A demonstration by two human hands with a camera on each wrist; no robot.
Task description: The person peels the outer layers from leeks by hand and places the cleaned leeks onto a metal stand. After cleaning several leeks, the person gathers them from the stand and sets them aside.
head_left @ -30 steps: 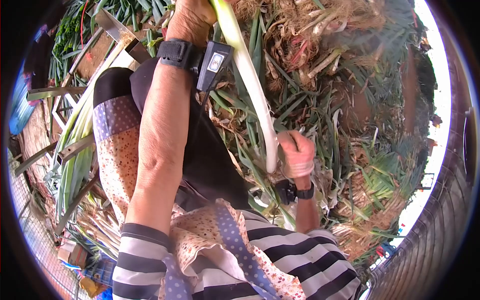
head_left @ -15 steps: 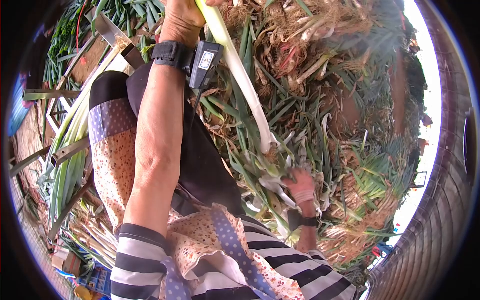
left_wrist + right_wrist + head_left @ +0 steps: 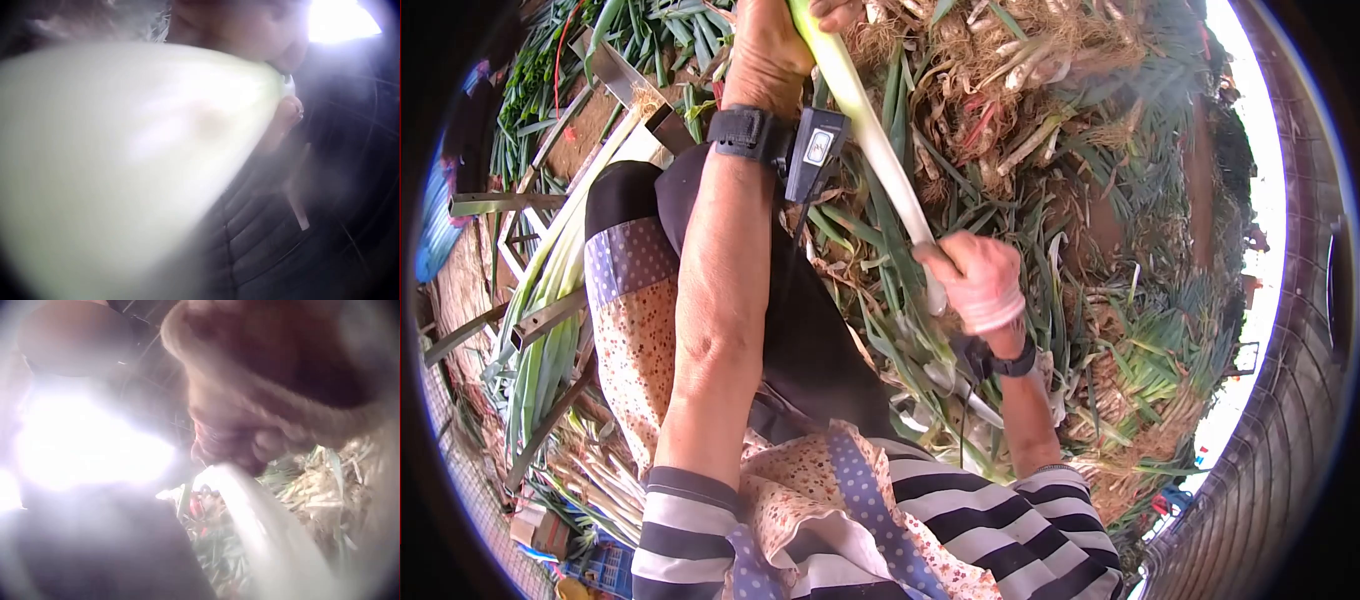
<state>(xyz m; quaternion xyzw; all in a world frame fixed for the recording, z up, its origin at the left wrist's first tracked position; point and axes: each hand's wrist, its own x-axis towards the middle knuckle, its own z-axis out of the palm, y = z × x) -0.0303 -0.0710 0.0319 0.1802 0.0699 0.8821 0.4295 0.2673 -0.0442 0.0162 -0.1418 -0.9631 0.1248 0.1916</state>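
A long green onion (image 3: 885,160), white below and pale green above, slants across the head view. Its upper part is gripped by my left hand (image 3: 770,50), at the top edge. Lower down, the curled fingers of my right hand (image 3: 980,275) pinch the white stalk near its root end, which shows just below them. In the left wrist view the pale stalk (image 3: 125,156) fills much of the picture, blurred. From the right wrist, the white stalk (image 3: 269,531) runs up to the curled fingers (image 3: 231,444).
Rooted onions (image 3: 1040,60) are heaped ahead. Loose leaves and peelings (image 3: 960,390) lie under the right hand. At left, a metal frame (image 3: 550,305) bears more long onions (image 3: 540,360). A blue crate (image 3: 605,565) stands at lower left; a ribbed dark wall (image 3: 1290,400) curves along the right.
The right hand went down and away from the stalk's end with fingers spread, then came back up and took hold of the stalk. The left hand keeps its grip, shifted slightly left.
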